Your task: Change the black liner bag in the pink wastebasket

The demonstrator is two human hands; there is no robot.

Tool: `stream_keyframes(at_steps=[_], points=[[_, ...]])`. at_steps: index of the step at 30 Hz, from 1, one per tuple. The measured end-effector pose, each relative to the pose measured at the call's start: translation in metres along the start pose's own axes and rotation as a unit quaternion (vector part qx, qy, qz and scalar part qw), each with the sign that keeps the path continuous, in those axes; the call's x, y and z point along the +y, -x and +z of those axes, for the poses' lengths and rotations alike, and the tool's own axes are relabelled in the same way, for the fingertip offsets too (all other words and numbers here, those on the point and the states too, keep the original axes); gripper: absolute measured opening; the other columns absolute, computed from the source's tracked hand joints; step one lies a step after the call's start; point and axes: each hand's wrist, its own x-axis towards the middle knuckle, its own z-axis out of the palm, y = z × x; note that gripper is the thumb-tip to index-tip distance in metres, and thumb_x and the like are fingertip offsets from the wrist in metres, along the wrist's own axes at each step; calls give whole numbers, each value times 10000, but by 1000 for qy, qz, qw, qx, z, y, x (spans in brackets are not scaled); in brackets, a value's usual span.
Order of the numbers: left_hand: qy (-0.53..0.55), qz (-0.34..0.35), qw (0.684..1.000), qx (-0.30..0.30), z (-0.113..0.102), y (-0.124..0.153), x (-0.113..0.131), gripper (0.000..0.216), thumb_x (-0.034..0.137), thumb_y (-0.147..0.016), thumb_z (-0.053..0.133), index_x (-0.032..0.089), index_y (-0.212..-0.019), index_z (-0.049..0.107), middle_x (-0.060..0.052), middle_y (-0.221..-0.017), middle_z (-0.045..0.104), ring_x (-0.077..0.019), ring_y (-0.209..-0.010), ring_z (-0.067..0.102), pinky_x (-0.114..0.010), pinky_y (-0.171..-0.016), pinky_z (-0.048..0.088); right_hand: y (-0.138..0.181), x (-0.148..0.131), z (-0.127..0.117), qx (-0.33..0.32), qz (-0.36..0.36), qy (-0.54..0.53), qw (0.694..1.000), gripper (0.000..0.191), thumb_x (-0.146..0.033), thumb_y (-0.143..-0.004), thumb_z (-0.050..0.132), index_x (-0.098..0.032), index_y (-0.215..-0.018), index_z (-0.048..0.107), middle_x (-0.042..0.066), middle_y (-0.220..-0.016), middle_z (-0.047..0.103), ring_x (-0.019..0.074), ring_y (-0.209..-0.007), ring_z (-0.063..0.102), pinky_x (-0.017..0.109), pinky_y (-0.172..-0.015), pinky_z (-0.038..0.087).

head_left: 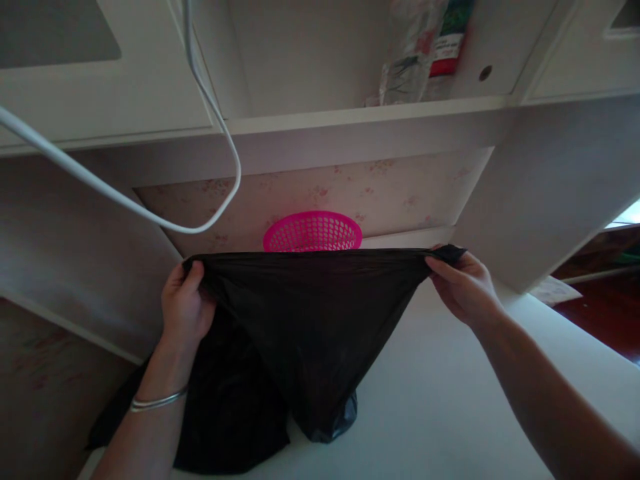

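A black plastic bag [320,320] is stretched taut between my two hands, its top edge running straight across. My left hand [187,300] pinches the bag's left corner, thumb on top. At the opposite corner, my right hand [463,283] grips the edge between thumb and fingers. The bag narrows downward to a gathered, shiny bottom near the white tabletop [425,400]. Behind it stands a pink mesh basket [315,230], its lower part hidden by the bag. More black material [230,407] lies under my left forearm; whether it belongs to the same bag, I cannot tell.
A white cable [200,227] loops down in front at the upper left. Above is an open white shelf [310,60] holding a clear plastic package [405,73] and a red-and-green package [447,47]. Side panels flank the tabletop, with floral wallpaper behind. Paper [555,290] lies at the right.
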Motion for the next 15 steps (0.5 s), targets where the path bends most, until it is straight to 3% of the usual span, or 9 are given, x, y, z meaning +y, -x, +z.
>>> stream_keyframes(at_steps=[3,6,10,13,15], points=[[16,4,1000,4,-4,-6,9,135,153,-746,813,254,-813,752,58,-787,763,-119,-727,687,-226,-697,585,-9,-4,0,6,-23,-41,999,309,-283,-592,960,-313,-792,727,-56,-825,727,146,-766,680,301,-780,608],[35,7,999,-12,-8,-6,13,181,173,-706,857,266,-824,756,73,-759,758,-115,-716,681,-226,-694,578,-13,-6,1,2,-36,-71,997,318,-274,-665,907,-383,-916,743,-57,-1004,764,176,-938,706,325,-826,602],[67,-47,992,-98,-14,10,8,480,450,-635,948,323,-1062,768,51,-979,800,-166,-888,725,-295,-809,607,0,3,5,-51,26,-78,995,591,-524,-700,872,-500,-1248,653,-82,-1342,700,220,-1181,679,415,-947,588],[27,-100,978,-183,-13,25,-1,834,606,-566,949,343,-1315,694,-52,-1263,759,-279,-1109,714,-410,-935,598,15,17,11,-108,85,-55,989,777,-693,-571,889,-433,-1264,654,-18,-1371,700,306,-1207,686,530,-1005,566],[-13,-114,972,-203,-8,30,-6,861,576,-518,982,294,-1288,720,-100,-1241,767,-334,-1162,700,-461,-994,580,20,24,17,-125,121,-33,984,748,-654,-517,933,-335,-1155,708,44,-1246,761,336,-1134,720,545,-1002,572]])
